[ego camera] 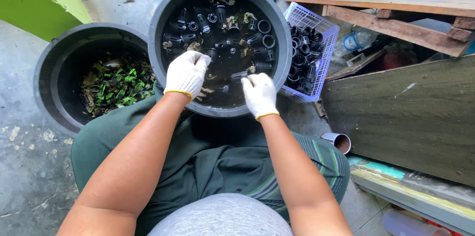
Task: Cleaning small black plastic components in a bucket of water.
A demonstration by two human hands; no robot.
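The left hand [186, 74] and the right hand [259, 95], both in white gloves, reach into the big black tub [163, 13] of dark water, where lots of small black plastic pipe pieces [208, 25] float with bits of leaf. The left fingers are curled down near one piece at the water's edge and the right fingers look closed in a fist, but I cannot tell if either hand has hold of anything. The purple basket [324, 33] beside the tub already has a good pile of black pieces in it, yet many are still in the water, so it looks about part way done.
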